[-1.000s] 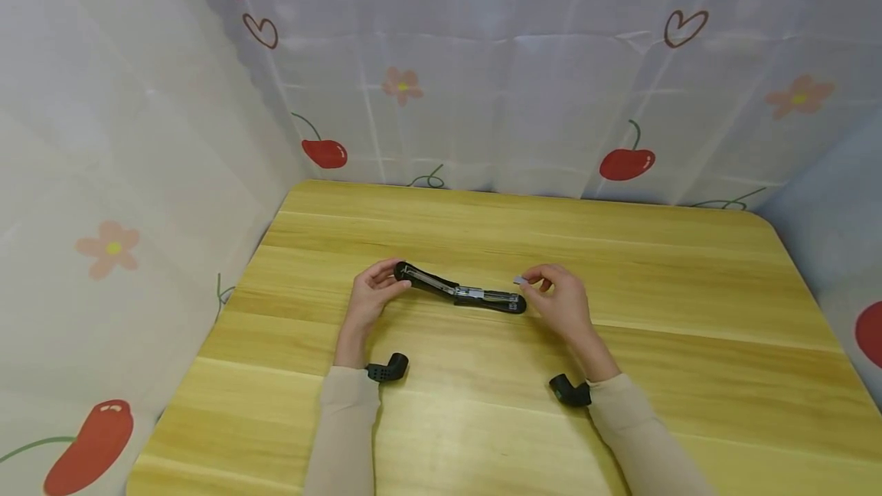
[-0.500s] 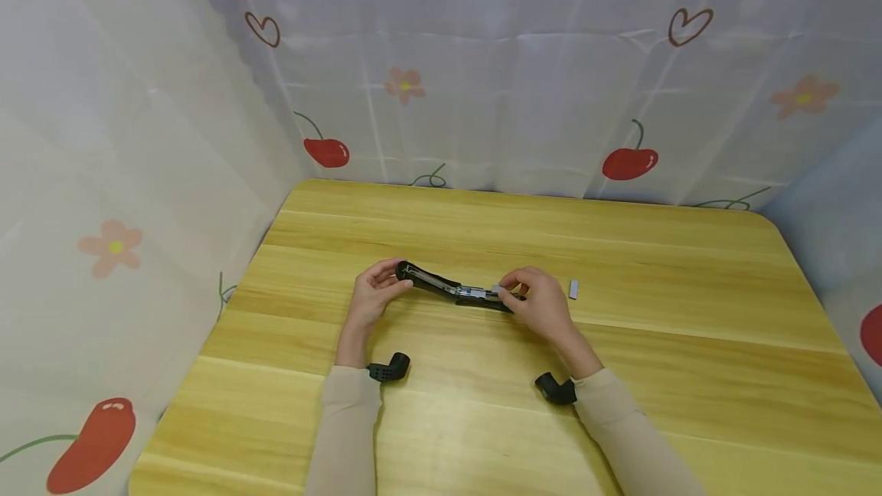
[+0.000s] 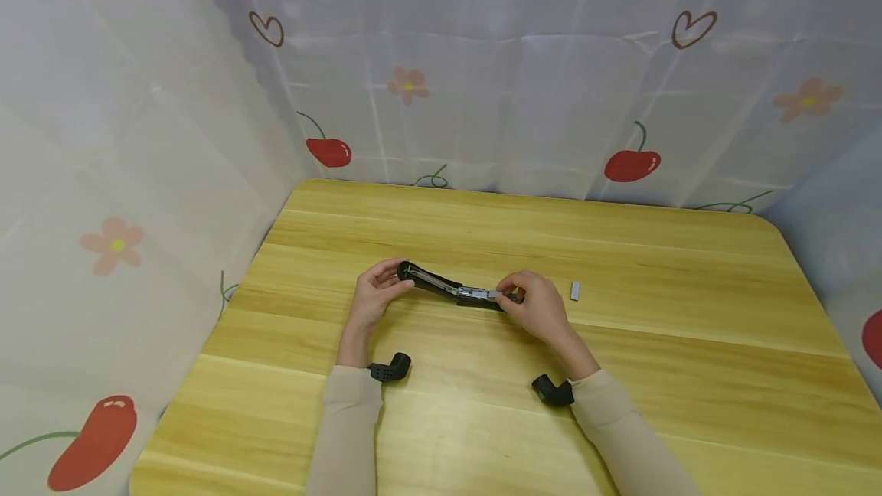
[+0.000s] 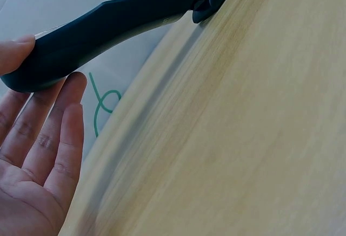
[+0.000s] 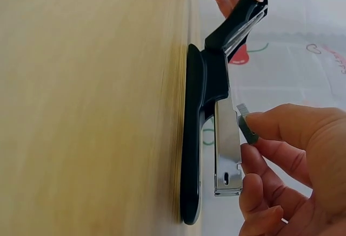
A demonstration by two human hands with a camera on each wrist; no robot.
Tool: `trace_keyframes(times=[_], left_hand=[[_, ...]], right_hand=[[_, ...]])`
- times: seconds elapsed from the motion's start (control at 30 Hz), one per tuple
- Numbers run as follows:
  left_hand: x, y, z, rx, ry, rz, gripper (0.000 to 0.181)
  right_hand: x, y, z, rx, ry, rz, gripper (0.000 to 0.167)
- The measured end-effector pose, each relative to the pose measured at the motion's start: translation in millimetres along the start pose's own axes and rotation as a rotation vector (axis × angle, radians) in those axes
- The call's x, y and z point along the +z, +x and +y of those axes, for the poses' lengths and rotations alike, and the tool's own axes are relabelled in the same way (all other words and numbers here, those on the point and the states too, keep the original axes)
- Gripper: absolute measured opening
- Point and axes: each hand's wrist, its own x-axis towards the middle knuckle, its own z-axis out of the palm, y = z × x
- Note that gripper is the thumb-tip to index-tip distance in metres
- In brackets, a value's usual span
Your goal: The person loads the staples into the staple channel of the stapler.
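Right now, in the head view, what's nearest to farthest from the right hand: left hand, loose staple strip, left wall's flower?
From the right hand:
1. Loose staple strip, just right of it.
2. Left hand, gripping the stapler.
3. Left wall's flower, far left.

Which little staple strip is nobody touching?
The grey strip lying on the wooden table, to the right of the right hand. A second strip is pinched in that hand's fingers, at the open stapler.
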Motion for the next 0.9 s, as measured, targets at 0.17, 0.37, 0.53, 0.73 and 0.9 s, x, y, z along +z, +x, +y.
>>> trace_keyframes(times=[0.17, 0.37, 0.53, 0.73, 0.9], left_hand=[[0.2, -0.1, -0.3, 0.011, -0.003, -0.006, 0.048], [0.6, 0.4, -0.3, 0.01, -0.001, -0.007, 0.048], [0.6, 1.4, -1.0, 0.009, 0.006, -0.003, 0.047], [0.5, 1.3, -0.9, 0.02, 0.014, -0.001, 0.047], [0.7, 0.1, 0.4, 0.005, 0.023, 0.003, 0.048]], right_hand=[[0.6, 0.3, -0.1, 0.009, -0.013, -0.01, 0.007], [-0.2, 0.3, -1.8, 0.015, -0.014, -0.013, 0.007], [-0.8, 0.9, -3.3, 0.02, -0.02, -0.015, 0.007], [-1.3, 1.4, -4.2, 0.019, -0.031, -0.027, 0.007], [-1.2, 3.2, -4.7, 0.026, -0.064, -0.05, 0.008]])
